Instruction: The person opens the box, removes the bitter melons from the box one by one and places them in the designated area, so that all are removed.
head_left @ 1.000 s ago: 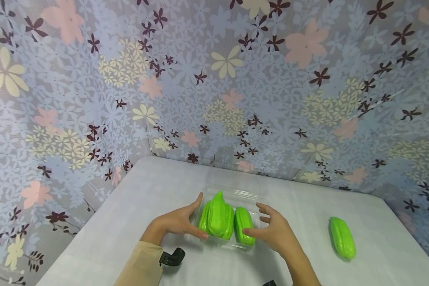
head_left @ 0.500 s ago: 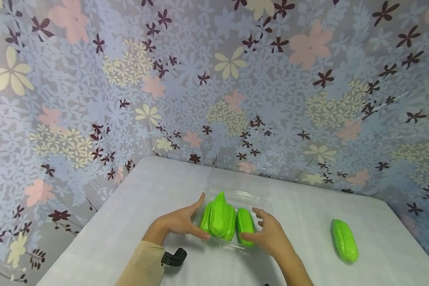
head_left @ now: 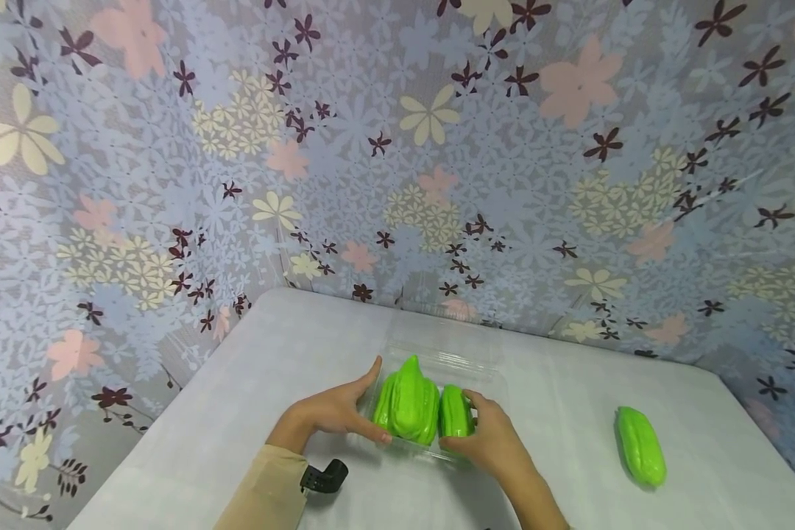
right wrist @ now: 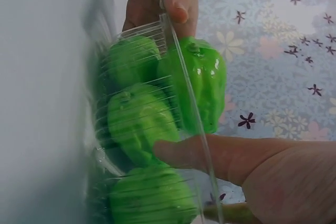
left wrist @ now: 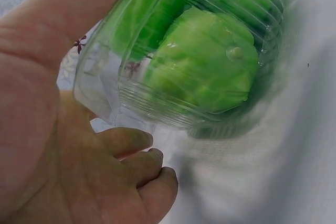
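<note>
Although the head view has the right hand (head_left: 490, 436) curled round the rightmost boxed green pepper (head_left: 455, 411) at lower centre, only the right wrist view shows that thumb (right wrist: 191, 153) through the clear box (head_left: 430, 453); the left hand (head_left: 334, 408), grip spread wide, touches the box's left end.

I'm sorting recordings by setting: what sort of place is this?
Probably an indoor room, perhaps at home, though that can't be confirmed: floral wallpaper runs behind a pale table holding a clear container of green vegetable-like pieces.
</note>
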Tool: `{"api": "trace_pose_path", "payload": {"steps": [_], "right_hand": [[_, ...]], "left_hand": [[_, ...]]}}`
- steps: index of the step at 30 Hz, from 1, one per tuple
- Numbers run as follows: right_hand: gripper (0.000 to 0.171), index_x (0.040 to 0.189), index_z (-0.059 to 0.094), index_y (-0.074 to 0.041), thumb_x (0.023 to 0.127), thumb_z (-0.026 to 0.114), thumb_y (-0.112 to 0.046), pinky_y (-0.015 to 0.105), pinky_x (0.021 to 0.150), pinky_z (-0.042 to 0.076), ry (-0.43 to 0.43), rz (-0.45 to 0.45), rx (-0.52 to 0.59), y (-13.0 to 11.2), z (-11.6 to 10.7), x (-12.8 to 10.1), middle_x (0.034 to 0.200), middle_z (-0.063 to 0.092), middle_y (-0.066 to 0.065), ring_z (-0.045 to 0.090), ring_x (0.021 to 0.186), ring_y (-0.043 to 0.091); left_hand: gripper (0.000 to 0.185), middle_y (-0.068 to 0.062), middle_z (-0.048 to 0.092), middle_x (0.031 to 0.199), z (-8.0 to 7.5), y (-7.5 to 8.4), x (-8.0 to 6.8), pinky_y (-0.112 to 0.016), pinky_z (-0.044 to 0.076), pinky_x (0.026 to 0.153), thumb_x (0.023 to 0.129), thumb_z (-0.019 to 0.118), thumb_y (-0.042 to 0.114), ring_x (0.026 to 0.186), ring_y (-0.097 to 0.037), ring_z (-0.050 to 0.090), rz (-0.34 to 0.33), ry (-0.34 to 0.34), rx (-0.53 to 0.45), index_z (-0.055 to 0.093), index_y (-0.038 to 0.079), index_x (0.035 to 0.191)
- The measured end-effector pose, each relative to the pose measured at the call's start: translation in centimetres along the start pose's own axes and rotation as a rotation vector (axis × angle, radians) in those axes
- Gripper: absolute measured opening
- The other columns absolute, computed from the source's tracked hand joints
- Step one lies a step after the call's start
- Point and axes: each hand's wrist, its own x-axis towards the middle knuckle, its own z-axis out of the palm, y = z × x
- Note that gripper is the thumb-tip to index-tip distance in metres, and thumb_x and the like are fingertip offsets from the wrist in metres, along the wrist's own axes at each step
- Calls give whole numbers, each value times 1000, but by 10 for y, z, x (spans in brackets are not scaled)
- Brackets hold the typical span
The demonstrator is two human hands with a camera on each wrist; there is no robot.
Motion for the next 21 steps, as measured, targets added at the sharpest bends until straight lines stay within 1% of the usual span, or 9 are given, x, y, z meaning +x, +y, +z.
{"api": "trace_pose_path", "payload": {"steps": [3, 8, 14, 17, 21], "right_hand": [[92, 138, 43, 1, 63, 87, -28, 49, 88, 53, 13, -12, 9, 1, 2, 1, 128, 53, 24, 59, 106, 36], [90, 136, 46, 3, 62, 88, -29, 54, 95, 47, 32, -25, -4, 2, 5, 2, 127, 53, 25, 54, 114, 40], [93, 135, 46, 5, 62, 87, -35, 56, 96, 46, 31, -32, -49, 1, 4, 1, 124, 53, 27, 54, 113, 43], [91, 134, 47, 5, 62, 87, -33, 56, 97, 45, 33, -34, -41, 2, 4, 1, 126, 55, 27, 53, 116, 43], [84, 134, 48, 3, 65, 85, -29, 55, 98, 45, 26, -37, -5, 5, 4, 1, 129, 57, 23, 54, 118, 41]], "left_hand": [[129, -9, 4, 160, 0, 1, 0, -52, 16, 119, 65, 83, 48, 147, -29, 10, -3, 4, 5, -9, 27, 152], [130, -9, 4, 160, 0, 1, 1, -53, 16, 118, 64, 83, 50, 147, -30, 11, -11, 8, 6, -10, 29, 152], [130, -10, 4, 160, 1, -1, 2, -54, 15, 118, 63, 83, 50, 147, -31, 10, -10, 10, -2, -9, 29, 152], [129, -10, 3, 160, 1, -2, 2, -55, 14, 118, 64, 83, 49, 147, -31, 9, -8, 11, -8, -9, 29, 152], [129, -10, 3, 160, 3, -3, 2, -55, 14, 118, 65, 84, 47, 147, -31, 9, -12, 15, -13, -9, 29, 152]]}}
